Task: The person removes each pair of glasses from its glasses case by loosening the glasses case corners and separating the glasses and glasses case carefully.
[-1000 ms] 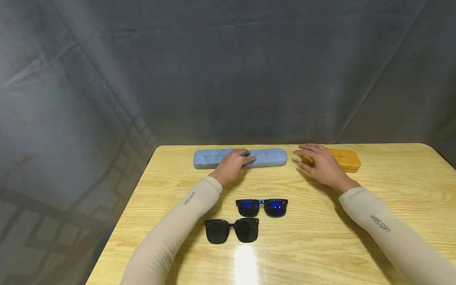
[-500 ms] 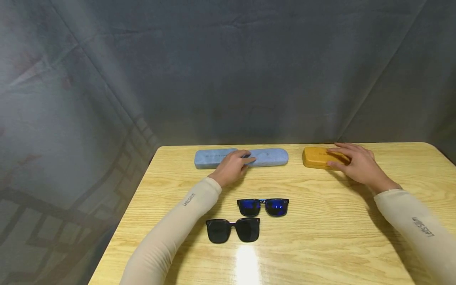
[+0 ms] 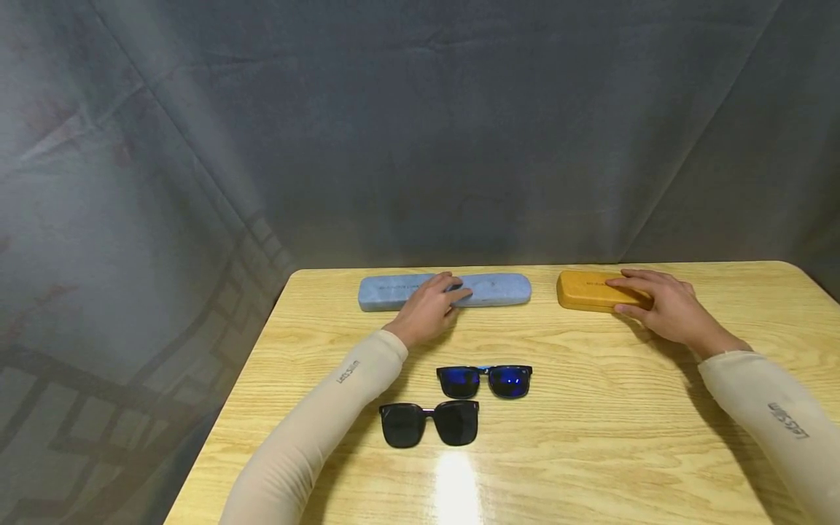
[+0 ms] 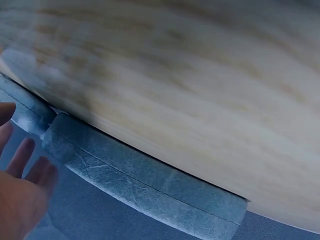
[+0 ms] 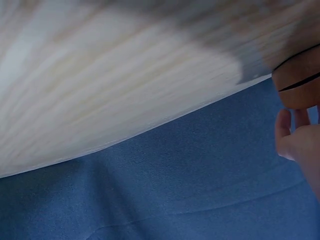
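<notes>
Two blue glasses cases, a left one [image 3: 389, 294] and a right one [image 3: 496, 289], lie end to end along the table's far edge. My left hand [image 3: 423, 310] is over the place where they meet, fingers spread loosely; the left wrist view shows those fingers apart beside the left case [image 4: 145, 172]. At the back right lies a closed orange glasses case [image 3: 582, 289]. Over its right end is my right hand [image 3: 672, 310], with extended fingers across the lid and the thumb at the front side. The hand hides that end of the case.
Sunglasses with blue lenses [image 3: 510, 381] lie folded mid-table. Just in front and to the left are black sunglasses [image 3: 456, 423]. A grey cloth [image 3: 459, 146] hangs behind the wooden table [image 3: 590, 452].
My right hand has moved from the orange case's left end to its right end, uncovering the left part. The left hand and both sunglasses have stayed in place.
</notes>
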`<state>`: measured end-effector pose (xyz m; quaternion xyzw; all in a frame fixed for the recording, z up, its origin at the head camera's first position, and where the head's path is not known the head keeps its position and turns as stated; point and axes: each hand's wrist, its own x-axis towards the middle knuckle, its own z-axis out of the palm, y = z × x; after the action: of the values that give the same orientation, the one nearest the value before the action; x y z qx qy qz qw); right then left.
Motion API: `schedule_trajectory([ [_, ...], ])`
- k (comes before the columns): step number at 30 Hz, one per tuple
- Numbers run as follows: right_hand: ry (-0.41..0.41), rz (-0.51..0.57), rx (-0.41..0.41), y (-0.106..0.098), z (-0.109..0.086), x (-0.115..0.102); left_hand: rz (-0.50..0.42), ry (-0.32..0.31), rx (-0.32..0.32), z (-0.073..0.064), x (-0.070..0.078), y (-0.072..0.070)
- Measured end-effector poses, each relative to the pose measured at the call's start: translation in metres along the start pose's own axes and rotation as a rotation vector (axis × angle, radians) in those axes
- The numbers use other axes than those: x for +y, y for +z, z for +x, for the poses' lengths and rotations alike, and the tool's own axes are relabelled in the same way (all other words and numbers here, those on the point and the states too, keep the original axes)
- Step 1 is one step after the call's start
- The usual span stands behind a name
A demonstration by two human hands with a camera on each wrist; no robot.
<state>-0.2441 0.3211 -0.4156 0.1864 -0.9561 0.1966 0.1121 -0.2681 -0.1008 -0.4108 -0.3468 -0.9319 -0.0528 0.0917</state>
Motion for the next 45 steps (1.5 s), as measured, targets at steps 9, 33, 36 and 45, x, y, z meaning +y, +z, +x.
schedule_trajectory([
  [9,-0.021,0.033,0.002,0.003,-0.003,-0.004,-0.054,0.019,0.074,-0.004,0.005,-0.001],
  [33,-0.144,0.044,0.048,0.016,-0.013,-0.033,-0.257,-0.01,0.009,-0.007,0.02,-0.003],
  [36,-0.142,0.043,0.039,0.018,-0.013,-0.039,-0.285,-0.013,0.002,-0.008,0.022,-0.003],
  [45,-0.14,0.048,0.027,0.025,-0.006,-0.054,-0.325,-0.03,-0.003,-0.008,0.022,-0.002],
])
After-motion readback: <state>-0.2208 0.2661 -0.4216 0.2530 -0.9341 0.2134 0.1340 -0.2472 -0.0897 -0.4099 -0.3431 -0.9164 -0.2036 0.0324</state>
